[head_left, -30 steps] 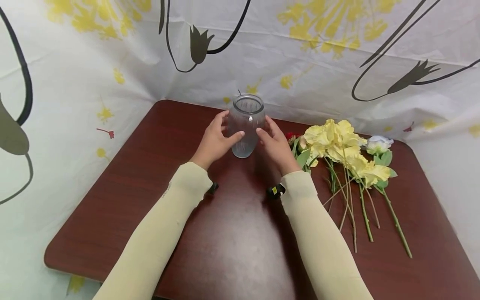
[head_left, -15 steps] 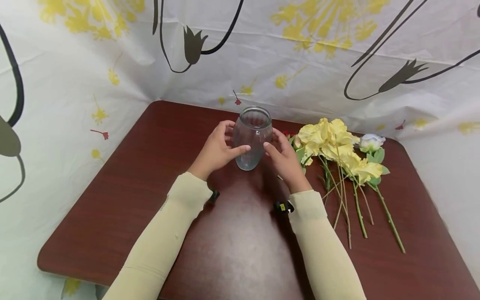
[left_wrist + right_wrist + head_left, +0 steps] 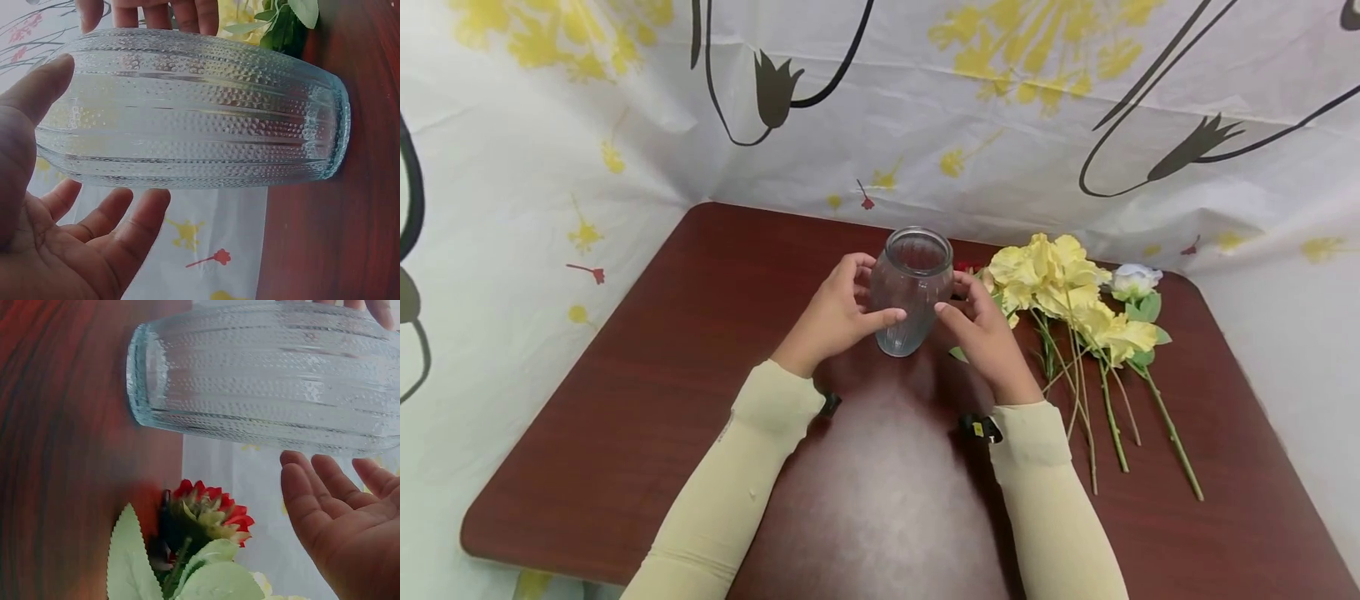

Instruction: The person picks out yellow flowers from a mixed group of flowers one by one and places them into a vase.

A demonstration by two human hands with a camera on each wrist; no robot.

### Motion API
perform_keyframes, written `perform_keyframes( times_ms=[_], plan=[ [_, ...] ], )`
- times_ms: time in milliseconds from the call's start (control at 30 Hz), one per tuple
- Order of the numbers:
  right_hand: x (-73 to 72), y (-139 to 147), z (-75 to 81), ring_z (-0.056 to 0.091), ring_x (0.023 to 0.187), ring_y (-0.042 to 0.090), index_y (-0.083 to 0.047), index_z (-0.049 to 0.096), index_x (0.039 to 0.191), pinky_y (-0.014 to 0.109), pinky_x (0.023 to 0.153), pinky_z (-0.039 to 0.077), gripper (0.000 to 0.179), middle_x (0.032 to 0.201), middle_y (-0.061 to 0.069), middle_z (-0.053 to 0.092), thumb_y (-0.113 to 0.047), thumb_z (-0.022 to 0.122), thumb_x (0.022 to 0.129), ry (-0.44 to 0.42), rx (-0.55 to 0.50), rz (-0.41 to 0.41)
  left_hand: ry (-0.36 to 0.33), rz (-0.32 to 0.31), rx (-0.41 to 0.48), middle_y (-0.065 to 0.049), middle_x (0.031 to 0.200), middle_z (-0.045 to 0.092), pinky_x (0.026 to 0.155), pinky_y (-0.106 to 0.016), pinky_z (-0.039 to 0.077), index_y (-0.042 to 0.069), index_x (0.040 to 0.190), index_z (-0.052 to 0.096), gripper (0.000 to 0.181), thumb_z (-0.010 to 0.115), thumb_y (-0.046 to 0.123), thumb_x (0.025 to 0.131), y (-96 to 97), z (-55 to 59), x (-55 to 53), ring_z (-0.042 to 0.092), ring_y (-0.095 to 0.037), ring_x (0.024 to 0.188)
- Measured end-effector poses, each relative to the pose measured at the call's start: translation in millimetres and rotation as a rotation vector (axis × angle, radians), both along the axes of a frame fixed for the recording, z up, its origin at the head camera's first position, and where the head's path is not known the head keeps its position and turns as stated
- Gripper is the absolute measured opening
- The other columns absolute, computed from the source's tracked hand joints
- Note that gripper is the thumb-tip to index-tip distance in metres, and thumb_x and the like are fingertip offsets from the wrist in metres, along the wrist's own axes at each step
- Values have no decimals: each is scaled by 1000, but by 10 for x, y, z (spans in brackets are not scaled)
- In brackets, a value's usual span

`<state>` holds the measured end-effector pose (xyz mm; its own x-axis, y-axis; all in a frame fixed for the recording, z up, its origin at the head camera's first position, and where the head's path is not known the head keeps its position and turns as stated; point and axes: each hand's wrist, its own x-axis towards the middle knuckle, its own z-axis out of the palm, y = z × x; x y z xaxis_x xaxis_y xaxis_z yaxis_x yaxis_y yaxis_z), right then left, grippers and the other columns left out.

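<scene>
Fingers (image 3: 142, 228) on both sides, glass vase (image 3: 912, 293) between.

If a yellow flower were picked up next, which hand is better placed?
Probably the right hand: it is on the side of the glass vase nearer the yellow flowers, while the left hand is across the vase from them.

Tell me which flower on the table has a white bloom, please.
The white flower at the pile's right end in the head view, unlike the yellow flowers beside it and the red flower near the right hand.
</scene>
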<state>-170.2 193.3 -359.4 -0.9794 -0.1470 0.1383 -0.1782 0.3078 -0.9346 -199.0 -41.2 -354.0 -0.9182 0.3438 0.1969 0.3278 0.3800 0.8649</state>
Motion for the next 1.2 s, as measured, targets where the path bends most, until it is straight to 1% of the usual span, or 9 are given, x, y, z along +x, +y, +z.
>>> perform_keyframes(
  times_ms=[200,400,500,633,700,767,900,1033,1200],
  plan=[
    [51,20,23,49,129,31,-16,36,151,61,92,46,59,144,10,45,-33,60,100,-16,7,12,4,5,-43,-8,130,48,93,-43,50,10,142,35,83,83,39,80,10,11,33,56,-22,114],
    [75,108,68,51,128,29,-15,41,150,54,97,45,55,144,9,49,-37,56,102,-3,83,-16,-2,8,-46,-7,136,45,96,-44,48,12,143,33,85,82,42,81,18,3,42,50,-24,124],
    [63,243,77,52,127,27,-13,48,147,50,99,44,52,146,7,50,-39,55,102,31,160,-82,-9,9,-45,-6,142,42,101,-44,45,13,148,29,91,82,44,80,15,-10,31,47,-23,129],
    [42,504,99,57,119,30,-10,55,141,49,94,47,48,138,11,57,-39,54,102,78,313,-234,8,-2,-38,-5,151,36,107,-45,39,16,157,19,104,81,48,80,21,-36,7,41,-21,135],
    [48,646,126,58,118,33,-9,55,141,51,92,47,49,135,14,58,-39,52,102,68,379,-306,22,-6,-38,-4,154,33,108,-46,37,18,159,16,107,80,49,80,28,-38,1,40,-22,137],
    [71,776,152,56,120,37,-8,53,142,55,92,46,51,138,16,56,-40,49,103,36,421,-365,32,-8,-38,-3,156,31,107,-46,37,21,160,14,108,81,49,80,43,-41,1,39,-21,137],
    [109,1000,159,53,123,40,-8,49,147,58,93,44,55,143,17,51,-42,45,104,-7,473,-460,52,-13,-47,0,160,24,108,-46,37,25,161,11,109,81,47,80,82,-47,4,33,-20,141],
    [132,1169,131,52,123,42,-6,47,147,59,91,45,55,143,20,50,-39,42,104,-18,522,-508,65,-14,-41,1,161,23,110,-48,34,27,161,12,107,81,45,81,93,-60,11,26,-17,145],
    [171,1327,97,52,121,45,0,48,145,62,90,43,53,140,25,51,-35,41,105,-19,596,-535,66,-18,-31,-1,158,29,108,-47,37,28,160,15,105,81,45,81,98,-72,13,31,-18,142]
  ],
)
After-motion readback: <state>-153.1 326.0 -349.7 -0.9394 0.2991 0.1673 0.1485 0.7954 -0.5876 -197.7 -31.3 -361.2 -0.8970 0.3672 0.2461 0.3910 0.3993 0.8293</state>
